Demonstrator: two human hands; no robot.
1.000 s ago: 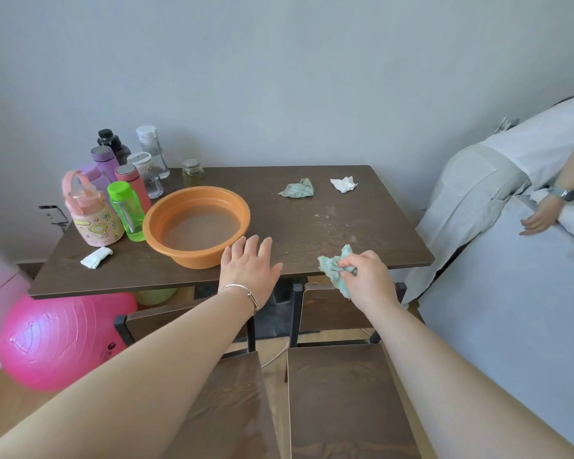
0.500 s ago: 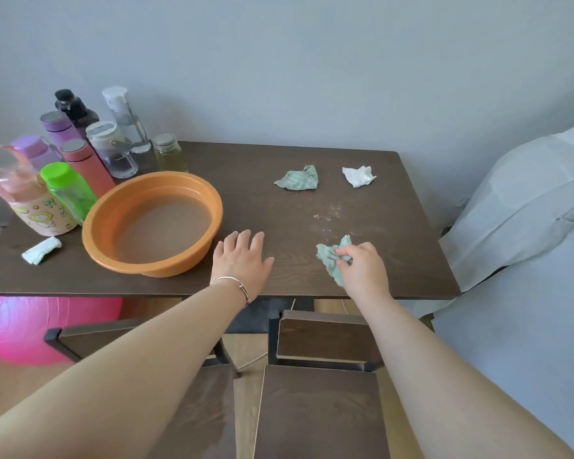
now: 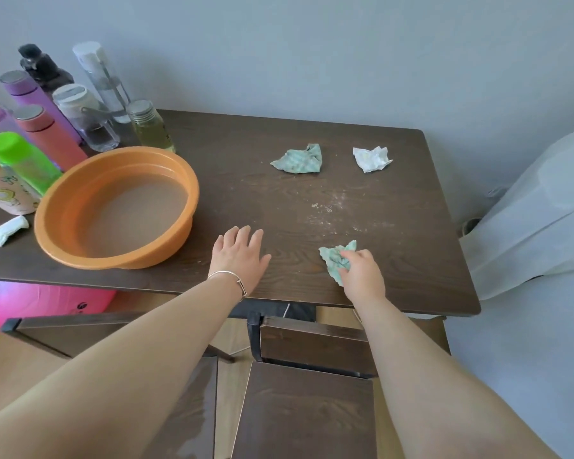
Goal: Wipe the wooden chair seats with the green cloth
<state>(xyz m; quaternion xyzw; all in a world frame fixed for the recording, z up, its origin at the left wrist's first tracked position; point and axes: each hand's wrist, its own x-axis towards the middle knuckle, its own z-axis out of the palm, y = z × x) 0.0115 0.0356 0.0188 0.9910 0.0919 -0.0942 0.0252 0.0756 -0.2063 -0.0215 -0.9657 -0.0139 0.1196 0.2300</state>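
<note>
My right hand [image 3: 362, 273] grips a crumpled green cloth [image 3: 333, 258] on the dark wooden table [image 3: 395, 260], near its front edge. Flat on the table to the left, fingers spread, lies my left hand [image 3: 241, 256] with a bracelet on the wrist. A second green cloth [image 3: 299, 159] sits further back on the table. Below the table's front edge stand two wooden chairs: the right seat [image 3: 305, 412] and the left seat [image 3: 193, 409], which looks wet and is partly hidden by my left arm.
An orange basin [image 3: 63, 233] holding water sits at the table's left, with several bottles [image 3: 47, 127] behind it. A crumpled white tissue [image 3: 371, 159] lies at the back right, another white wad [image 3: 5, 229] at far left. A pink ball [image 3: 40, 304] is under the table; grey fabric [image 3: 537, 226] is right.
The view has moved closer and tilted down over the table. My right hand with the green cloth has moved from the table's front edge onto the tabletop. My left hand stays flat.
</note>
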